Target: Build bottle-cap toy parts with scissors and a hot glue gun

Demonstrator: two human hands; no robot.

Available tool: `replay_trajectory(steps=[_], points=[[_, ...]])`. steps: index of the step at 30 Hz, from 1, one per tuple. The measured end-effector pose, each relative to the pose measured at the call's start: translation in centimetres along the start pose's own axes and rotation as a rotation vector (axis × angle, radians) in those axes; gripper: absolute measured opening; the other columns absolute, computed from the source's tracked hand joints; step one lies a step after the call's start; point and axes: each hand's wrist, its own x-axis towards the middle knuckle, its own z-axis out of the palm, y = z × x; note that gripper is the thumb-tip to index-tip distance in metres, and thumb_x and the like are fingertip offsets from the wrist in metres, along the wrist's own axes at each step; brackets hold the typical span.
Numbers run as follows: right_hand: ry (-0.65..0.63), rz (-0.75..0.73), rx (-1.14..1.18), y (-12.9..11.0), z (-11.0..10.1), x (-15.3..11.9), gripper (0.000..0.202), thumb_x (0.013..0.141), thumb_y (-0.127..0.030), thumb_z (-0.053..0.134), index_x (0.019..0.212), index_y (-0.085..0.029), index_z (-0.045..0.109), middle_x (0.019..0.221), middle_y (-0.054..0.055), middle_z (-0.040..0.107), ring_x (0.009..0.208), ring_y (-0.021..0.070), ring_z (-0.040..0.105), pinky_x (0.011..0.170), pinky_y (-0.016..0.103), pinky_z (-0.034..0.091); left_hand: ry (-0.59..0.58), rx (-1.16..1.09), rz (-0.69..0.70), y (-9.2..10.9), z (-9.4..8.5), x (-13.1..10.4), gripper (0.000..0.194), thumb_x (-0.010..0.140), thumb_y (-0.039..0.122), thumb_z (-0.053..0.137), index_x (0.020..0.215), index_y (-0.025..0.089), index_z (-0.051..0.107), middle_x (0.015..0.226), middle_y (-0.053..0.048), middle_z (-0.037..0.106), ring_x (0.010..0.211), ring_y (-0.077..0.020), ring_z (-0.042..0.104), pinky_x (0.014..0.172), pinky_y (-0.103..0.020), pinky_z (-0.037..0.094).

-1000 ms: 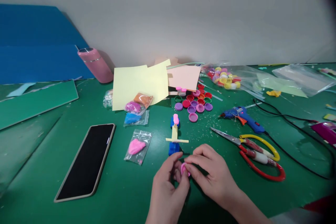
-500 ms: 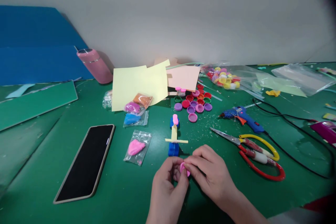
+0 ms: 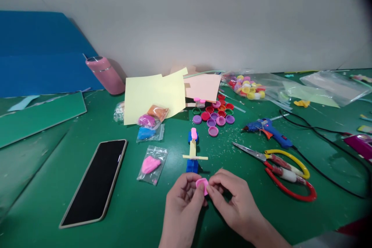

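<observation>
Between the fingertips of both hands is a small flat piece of pink modelling clay (image 3: 202,186). My left hand (image 3: 183,201) pinches it from the left with the thumb on top. The closed fingertips of my right hand (image 3: 232,197) grip its right edge. Just beyond my hands stands a small model (image 3: 193,149) made of blue blocks and pale yellow strips, with a pink piece on its far end. To its left lies a clear zip bag with pink clay (image 3: 151,164) inside.
A phone (image 3: 94,184) lies at left, a pink bottle (image 3: 106,75) behind it. Bagged clay (image 3: 147,132), yellow paper (image 3: 151,93) and loose bottle caps (image 3: 213,131) are at the back. Scissors (image 3: 286,168) and a blue glue gun (image 3: 267,128) with its cable lie on the right.
The pink clay has turned to show more of its flat face. My right fingers have shifted slightly down and to its right edge. The table things stay put.
</observation>
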Motion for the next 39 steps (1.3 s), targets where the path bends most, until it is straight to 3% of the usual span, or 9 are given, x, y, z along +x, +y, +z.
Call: replay_trajectory(steps=[6, 9, 18, 25, 39], points=[[0.036, -0.050, -0.063, 0.1, 0.2, 0.0, 0.013, 0.080, -0.019, 0.051, 0.069, -0.020, 0.058, 0.064, 0.000, 0.056, 0.060, 0.0129, 0.051, 0.055, 0.024, 0.039, -0.011, 0.027, 0.025, 0.3, -0.2, 0.0, 0.012, 0.066, 0.026, 0.066, 0.065, 0.016, 0.062, 0.055, 0.002, 0.060, 0.052, -0.0098, 0.053, 0.050, -0.018, 0.043], [0.087, -0.102, -0.092, 0.3, 0.1, -0.1, 0.010, 0.080, -0.019, 0.051, 0.083, -0.019, 0.061, 0.072, 0.003, 0.059, 0.066, 0.0153, 0.053, 0.059, 0.027, 0.042, -0.012, 0.012, 0.018, 0.5, -0.2, 0.0, 0.012, 0.064, 0.026, 0.067, 0.064, 0.015, 0.062, 0.055, 0.002, 0.060, 0.053, -0.0106, 0.054, 0.051, -0.018, 0.045], [0.096, -0.233, -0.212, 0.8, 0.8, -0.8, 0.032, 0.082, -0.015, 0.050, 0.113, -0.018, 0.056, 0.076, 0.006, 0.059, 0.067, 0.0175, 0.052, 0.059, 0.031, 0.042, 0.012, -0.023, 0.012, 0.5, 0.0, -0.1, 0.011, 0.066, 0.024, 0.066, 0.064, 0.015, 0.061, 0.057, 0.001, 0.061, 0.056, -0.0101, 0.055, 0.054, -0.017, 0.045], [0.062, -0.257, -0.141, 0.9, 0.6, -0.9, 0.038, 0.083, -0.013, 0.045, 0.120, -0.014, 0.048, 0.075, 0.007, 0.061, 0.068, 0.0192, 0.053, 0.060, 0.033, 0.043, 0.004, -0.070, -0.059, 0.4, -0.1, 0.1, 0.013, 0.068, 0.025, 0.065, 0.066, 0.015, 0.058, 0.054, 0.003, 0.057, 0.052, -0.0091, 0.052, 0.053, -0.018, 0.042], [0.000, -0.233, -0.106, 0.8, 0.6, -1.2, 0.035, 0.084, -0.015, 0.044, 0.118, -0.016, 0.049, 0.074, 0.006, 0.060, 0.066, 0.0185, 0.054, 0.058, 0.031, 0.042, 0.014, -0.104, -0.099, 0.6, -0.2, 0.2, 0.013, 0.070, 0.024, 0.063, 0.065, 0.014, 0.057, 0.056, 0.003, 0.056, 0.052, -0.0082, 0.049, 0.053, -0.018, 0.040]])
